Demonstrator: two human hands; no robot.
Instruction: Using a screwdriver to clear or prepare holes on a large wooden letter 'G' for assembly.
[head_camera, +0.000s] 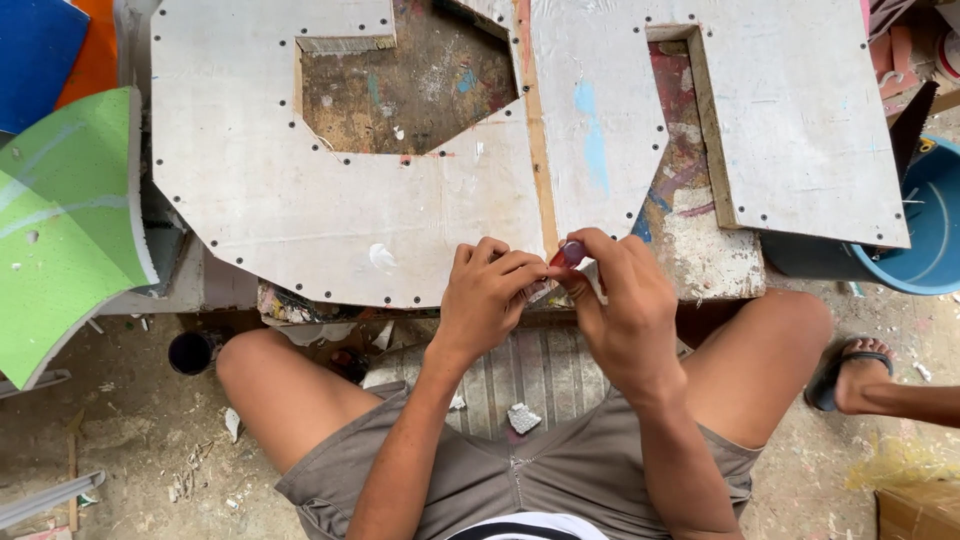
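The person is sitting at the near edge of the white board (340, 220). The right hand (625, 310) is pinching a small red tube (570, 254), and the left hand (487, 295) is closing fingers on its lower end, steadying it above the board.

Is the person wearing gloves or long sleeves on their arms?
No. Both hands, the left hand and the right hand, are bare, with no gloves, rings or watch showing. The forearms are bare too, with no sleeves in view.
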